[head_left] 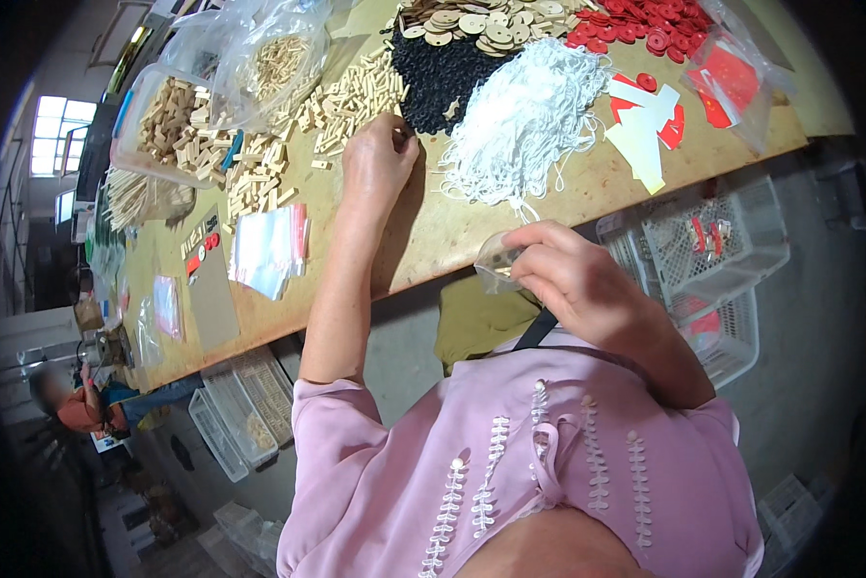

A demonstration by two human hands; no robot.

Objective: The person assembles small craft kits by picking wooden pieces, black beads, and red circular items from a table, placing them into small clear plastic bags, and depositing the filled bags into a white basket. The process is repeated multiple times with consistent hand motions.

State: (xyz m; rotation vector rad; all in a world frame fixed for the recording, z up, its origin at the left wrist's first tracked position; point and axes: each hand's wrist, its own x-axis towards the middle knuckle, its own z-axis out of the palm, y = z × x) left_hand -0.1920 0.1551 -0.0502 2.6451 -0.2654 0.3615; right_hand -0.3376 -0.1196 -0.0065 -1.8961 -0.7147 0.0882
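My left hand [380, 159] is stretched over the table at the edge of a heap of small black pieces [438, 82], beside a pile of short wooden pegs [361, 91]. Its fingers are curled together, and whatever they hold is hidden. Just off the table's front edge, my right hand [577, 279] pinches a small clear plastic bag [494, 262] with a few small pale pieces inside. A tangled mound of white string [529, 120] lies between and beyond the two hands.
Wooden discs [496, 27], red discs [650, 24] and white and yellow card strips [640, 140] cover the far and right table. At left are a tub of wooden blocks [168, 120], flat plastic bags [267, 246] and a cardboard strip [211, 299]. Plastic baskets [732, 279] stand below; a person [91, 405] sits far left.
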